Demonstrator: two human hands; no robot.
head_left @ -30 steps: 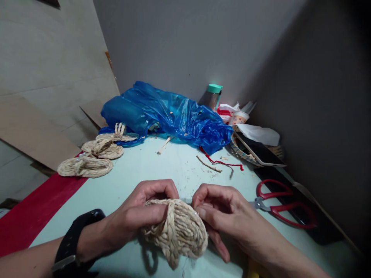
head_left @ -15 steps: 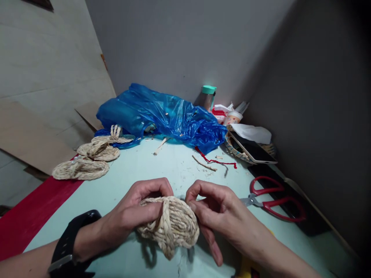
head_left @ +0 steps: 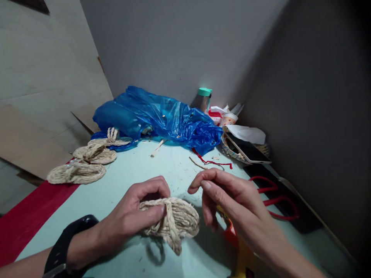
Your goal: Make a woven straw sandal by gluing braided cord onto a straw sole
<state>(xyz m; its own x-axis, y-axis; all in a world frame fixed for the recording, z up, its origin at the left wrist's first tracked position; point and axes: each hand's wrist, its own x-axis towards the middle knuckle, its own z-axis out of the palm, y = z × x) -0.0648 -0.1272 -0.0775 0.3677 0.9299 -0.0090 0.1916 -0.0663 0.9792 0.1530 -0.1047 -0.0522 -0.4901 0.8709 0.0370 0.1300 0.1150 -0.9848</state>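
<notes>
My left hand [head_left: 136, 214] is closed round a small woven straw piece [head_left: 176, 220], thumb on top, holding it just above the pale green table [head_left: 174, 166]. A black watch [head_left: 62, 247] sits on that wrist. My right hand [head_left: 228, 197] hovers just right of the straw piece, apart from it. Its thumb lies against the index finger in a loose pinch while the other fingers hang down. I cannot make out anything between thumb and finger.
Two more woven straw pieces [head_left: 77, 173] lie at the left edge. A blue plastic bag [head_left: 162, 119] fills the back. Red-handled scissors [head_left: 278, 200], a phone [head_left: 247, 150], a cup [head_left: 228, 119] and a teal-lidded bottle [head_left: 204, 98] stand right. An orange-yellow tool [head_left: 234, 239] lies under my right hand.
My right hand has let go of the straw piece's right edge and lifted up and right. The left hand still grips the piece, now lower and flatter.
</notes>
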